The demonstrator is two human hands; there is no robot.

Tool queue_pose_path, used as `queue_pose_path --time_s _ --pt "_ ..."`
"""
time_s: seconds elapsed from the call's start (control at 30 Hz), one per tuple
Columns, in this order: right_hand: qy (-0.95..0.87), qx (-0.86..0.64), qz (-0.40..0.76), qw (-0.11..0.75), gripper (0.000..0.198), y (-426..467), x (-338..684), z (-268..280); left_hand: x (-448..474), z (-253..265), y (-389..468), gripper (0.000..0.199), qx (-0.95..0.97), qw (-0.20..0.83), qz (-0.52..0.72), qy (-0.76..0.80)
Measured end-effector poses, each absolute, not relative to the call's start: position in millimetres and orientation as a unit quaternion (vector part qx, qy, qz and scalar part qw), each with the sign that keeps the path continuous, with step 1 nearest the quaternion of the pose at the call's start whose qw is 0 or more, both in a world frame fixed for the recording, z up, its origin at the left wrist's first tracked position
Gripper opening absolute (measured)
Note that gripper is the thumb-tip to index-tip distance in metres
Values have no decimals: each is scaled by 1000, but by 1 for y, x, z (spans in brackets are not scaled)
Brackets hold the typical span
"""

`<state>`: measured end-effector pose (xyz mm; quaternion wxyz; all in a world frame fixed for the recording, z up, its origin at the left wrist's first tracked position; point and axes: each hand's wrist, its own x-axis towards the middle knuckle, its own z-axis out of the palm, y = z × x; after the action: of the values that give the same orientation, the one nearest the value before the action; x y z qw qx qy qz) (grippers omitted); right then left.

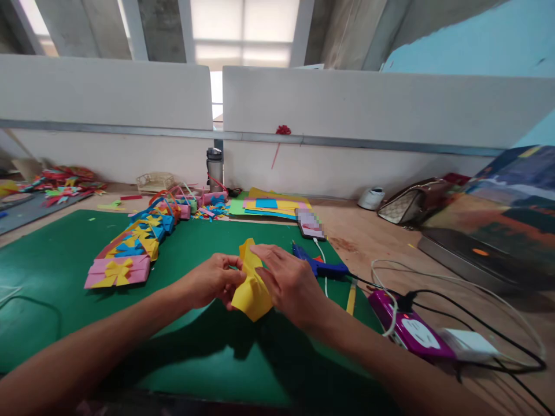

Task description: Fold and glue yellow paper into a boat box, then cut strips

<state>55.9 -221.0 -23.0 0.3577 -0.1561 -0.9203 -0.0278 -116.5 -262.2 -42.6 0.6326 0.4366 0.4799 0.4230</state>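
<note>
Paper (254, 297), yellow and creased, sits at the centre of the frame above the green mat (52, 248), pinched in the narrowed fingers of the left hand (214, 281), while the right hand (290, 280) has its fingers closed over the upper right edge. Folding or gathering seems the step in hand; the next move would call for a steady left pinch and even pressure along the crease.

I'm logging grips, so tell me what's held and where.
Yellow paper: the left hand pinches its left edge; the right hand touches its right side, though its grip is unclear.
</note>
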Motion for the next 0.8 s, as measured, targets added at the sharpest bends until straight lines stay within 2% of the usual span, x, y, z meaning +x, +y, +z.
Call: queue_pose_path --time_s 0.17,0.27,0.33,0.47,0.63,0.8 --pt "-927 -207 44 311 19 -225 67 -31 -112 -46 -264 28 410 650 434 469" --pt "-920 -211 54 326 16 -227 71 -37 -110 -47 -265 32 397 650 454 463" --pt "-915 -197 27 351 19 -229 73 -40 -109 -48 -264 34 387 645 473 459" --pt "-908 -151 -68 385 45 -237 73 -46 -108 -52 -264 35 343 637 540 430" --pt "-894 -204 -167 362 30 -239 68 -55 -102 -53 -268 34 323 654 560 394" --pt "-889 -235 -188 346 25 -233 67 -56 -94 -57 -273 36 333 667 545 385"
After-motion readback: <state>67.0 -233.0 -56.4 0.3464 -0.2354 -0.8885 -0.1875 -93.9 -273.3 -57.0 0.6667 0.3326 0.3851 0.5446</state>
